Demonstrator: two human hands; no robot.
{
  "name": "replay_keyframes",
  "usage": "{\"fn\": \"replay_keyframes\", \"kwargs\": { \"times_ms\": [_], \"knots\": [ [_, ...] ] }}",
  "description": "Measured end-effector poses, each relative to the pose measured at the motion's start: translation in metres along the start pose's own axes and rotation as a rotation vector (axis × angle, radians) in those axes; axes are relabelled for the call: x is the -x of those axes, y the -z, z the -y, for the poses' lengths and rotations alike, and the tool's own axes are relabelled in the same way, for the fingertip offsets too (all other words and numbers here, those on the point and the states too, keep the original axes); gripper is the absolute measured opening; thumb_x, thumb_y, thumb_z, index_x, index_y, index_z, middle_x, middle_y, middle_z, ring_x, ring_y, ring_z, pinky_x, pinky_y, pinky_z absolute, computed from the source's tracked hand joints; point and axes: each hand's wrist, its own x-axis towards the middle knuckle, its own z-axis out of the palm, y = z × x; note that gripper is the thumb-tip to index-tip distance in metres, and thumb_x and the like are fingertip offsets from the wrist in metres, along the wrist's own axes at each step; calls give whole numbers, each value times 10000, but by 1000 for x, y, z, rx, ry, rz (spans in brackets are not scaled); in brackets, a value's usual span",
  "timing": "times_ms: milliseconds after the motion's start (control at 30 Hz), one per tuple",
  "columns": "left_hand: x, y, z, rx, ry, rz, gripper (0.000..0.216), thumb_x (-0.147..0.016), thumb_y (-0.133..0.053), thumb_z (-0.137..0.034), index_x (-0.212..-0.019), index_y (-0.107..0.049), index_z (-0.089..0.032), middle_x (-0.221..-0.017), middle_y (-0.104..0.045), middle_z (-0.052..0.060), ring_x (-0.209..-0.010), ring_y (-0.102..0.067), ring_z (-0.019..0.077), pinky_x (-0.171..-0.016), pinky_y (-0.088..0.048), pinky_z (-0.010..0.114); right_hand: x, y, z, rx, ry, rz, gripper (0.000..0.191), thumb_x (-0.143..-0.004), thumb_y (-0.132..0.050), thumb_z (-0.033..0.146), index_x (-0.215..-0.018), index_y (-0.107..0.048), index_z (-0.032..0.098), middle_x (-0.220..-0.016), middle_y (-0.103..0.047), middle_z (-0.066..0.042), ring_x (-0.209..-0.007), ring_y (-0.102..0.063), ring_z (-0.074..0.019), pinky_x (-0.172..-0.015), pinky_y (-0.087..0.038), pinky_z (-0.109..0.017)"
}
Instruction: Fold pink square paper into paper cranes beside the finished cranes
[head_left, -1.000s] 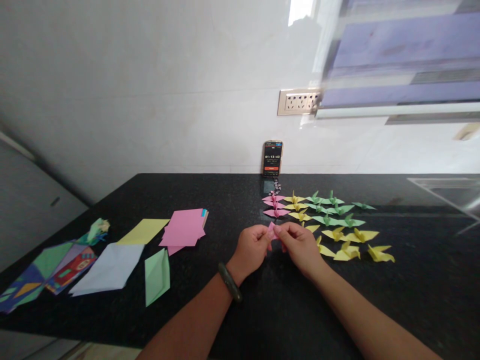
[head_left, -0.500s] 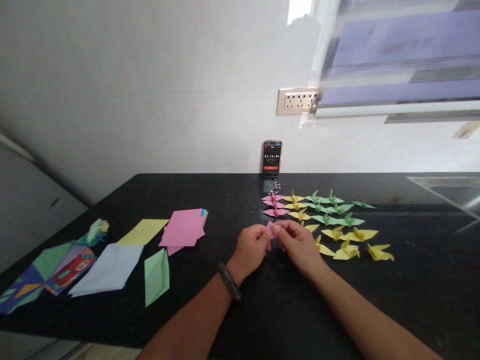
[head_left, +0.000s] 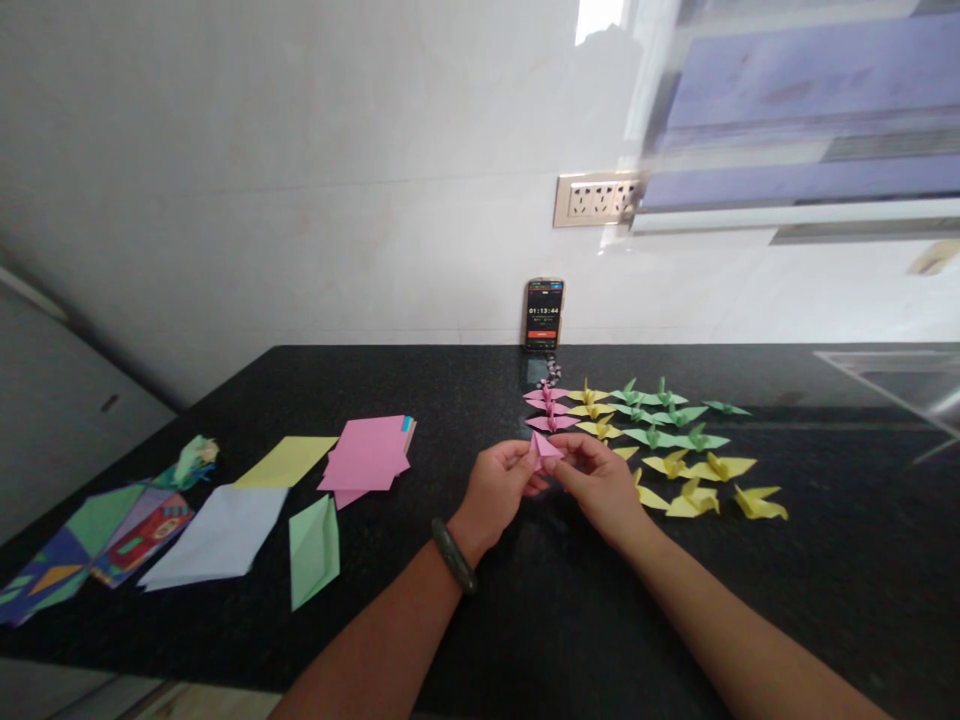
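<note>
A small folded piece of pink origami paper [head_left: 546, 447] is held up between my two hands, a pointed part of it showing above the fingers. My left hand [head_left: 501, 490] pinches its left side, with a dark bangle on the wrist. On the other side, my right hand [head_left: 604, 485] grips the paper between thumb and fingers. Just beyond the hands lie pink paper cranes [head_left: 552, 423]. Rows of yellow cranes [head_left: 694, 499] and green cranes [head_left: 654, 438] stand to the right, a few yellow ones partly hidden behind my right hand.
A phone [head_left: 544, 315] showing a timer leans on the wall below a socket [head_left: 598, 201]. On the left of the black countertop [head_left: 420, 610] lie pink sheets [head_left: 367, 455], a yellow sheet [head_left: 289, 462], white paper [head_left: 217, 540], a folded green sheet [head_left: 314, 555] and colourful packaging [head_left: 90, 545].
More of the pink paper now shows between my hands, as a wider triangular shape. My fingers have shifted slightly on it, and the left wrist has moved a little.
</note>
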Motion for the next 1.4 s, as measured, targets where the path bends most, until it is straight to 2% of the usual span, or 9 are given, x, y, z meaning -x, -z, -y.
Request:
{"fn": "replay_keyframes", "kwargs": {
  "times_ms": [100, 233, 367, 533, 667, 767, 1100, 1267, 1400],
  "knots": [
    [0, 0, 0, -22, -5, 0, 221, -721, -575, -297, -817, -633, -106, -699, -635, 44, -549, -553, 89, -529, -429, 207, 1, 0, 3, 10, -18, -4, 266, -655, -648, 357, -814, -619, 146, -607, -582, 1, -489, -461, -96, -453, -366, -217],
    [1, -1, 0, -41, 14, -7, 180, -733, -555, -253, -805, -628, -105, -663, -636, 41, -536, -554, 87, -518, -427, 197, 2, 1, 7, -23, -75, -20, 292, -729, -560, 439, -675, -587, 154, -491, -486, 33, -430, -417, -90, -428, -336, -220],
    [0, -2, 1, -47, 12, -5, 170, -734, -551, -256, -781, -617, -106, -635, -624, 31, -522, -550, 82, -499, -420, 185, 1, 1, 3, -97, -105, -12, 303, -721, -565, 452, -643, -567, 159, -481, -473, 41, -427, -411, -87, -430, -333, -217],
    [0, -2, 6, -70, -94, 20, 232, -674, -619, -234, -870, -579, -115, -724, -644, 41, -607, -583, 108, -562, -453, 211, 0, 1, -2, -116, -107, -26, 281, -714, -580, 430, -645, -584, 157, -476, -470, 43, -431, -409, -85, -433, -324, -211],
    [1, 1, 9, -472, -345, -188, 249, -677, -620, -248, -901, -582, -144, -751, -637, 36, -632, -576, 120, -610, -470, 245, 0, 1, 0, -71, -96, -25, 288, -722, -572, 416, -608, -567, 152, -481, -467, 32, -438, -410, -88, -435, -318, -216],
    [3, 5, 7, -749, -510, -221, 199, -746, -549, -259, -909, -615, -167, -809, -655, 45, -711, -592, 138, -689, -471, 270, 1, 1, 2, -19, -55, -10, 298, -732, -554, 421, -595, -550, 156, -481, -458, 32, -444, -408, -92, -446, -321, -222],
    [5, 5, 5, -1005, -607, -198, 326, -743, -526, -205, -1052, -593, -127, -915, -669, 90, -828, -608, 199, -778, -467, 321, 3, 4, 10, 171, 170, 9, 279, -777, -501, 386, -621, -565, 163, -536, -491, 14, -515, -442, -115, -517, -359, -235],
    [5, 5, 5, -963, -584, -186, 331, -749, -473, -149, -1057, -594, -124, -953, -663, 105, -856, -607, 201, -810, -461, 332, 3, 4, 5, 131, 124, 46, 267, -792, -488, 390, -682, -574, 162, -542, -510, 10, -511, -464, -119, -509, -376, -237],
    [2, 4, 7, -660, -446, -184, 369, -711, -456, -84, -1052, -588, -137, -942, -662, 85, -794, -615, 162, -751, -482, 285, 3, 4, 1, 87, 74, 21, 257, -791, -494, 395, -692, -557, 166, -533, -515, 16, -505, -477, -118, -509, -382, -238]
  ]
}}
